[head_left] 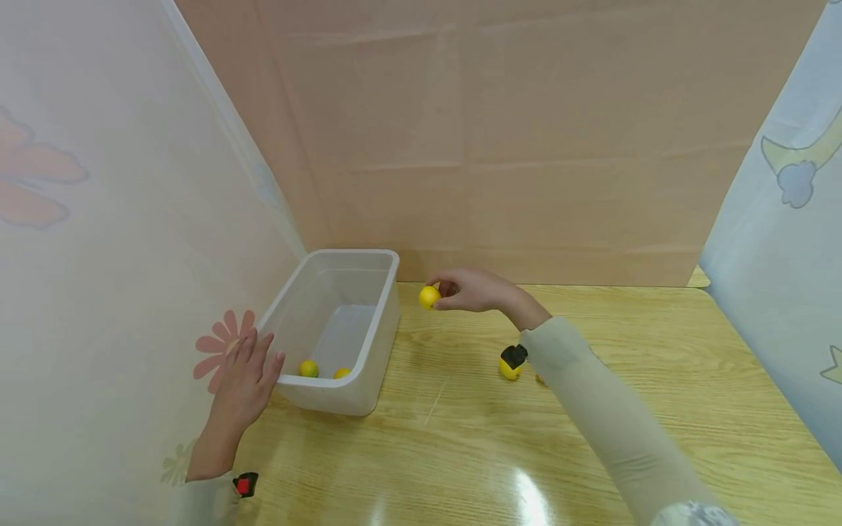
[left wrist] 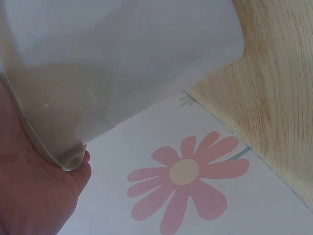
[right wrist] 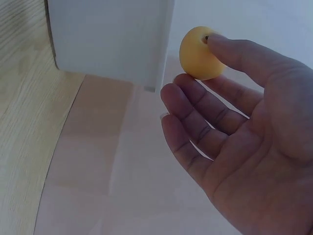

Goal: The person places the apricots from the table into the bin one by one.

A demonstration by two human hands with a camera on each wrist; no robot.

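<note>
My right hand [head_left: 475, 289] pinches a small round yellow fruit [head_left: 430, 297] between thumb and fingers, in the air just right of the plastic bin [head_left: 384, 321]. In the right wrist view the thumb lies beside a small dark pit on the fruit [right wrist: 198, 56], and the other fingers are loosely bent below. My left hand [head_left: 242, 383] rests on the bin's near left corner with its fingers fairly straight; in the left wrist view the palm [left wrist: 34, 196] lies against the rim. Inside the bin are a yellow-green fruit [head_left: 308, 368] and a partly hidden orange-yellow fruit [head_left: 342, 373].
On the wooden table [head_left: 447, 453], a yellow fruit [head_left: 509, 370] lies under the right forearm, partly covered by the wrist camera. Another fruit [head_left: 541, 379] barely shows beside the sleeve. A brown covered panel [head_left: 526, 146] stands behind, with patterned walls left and right.
</note>
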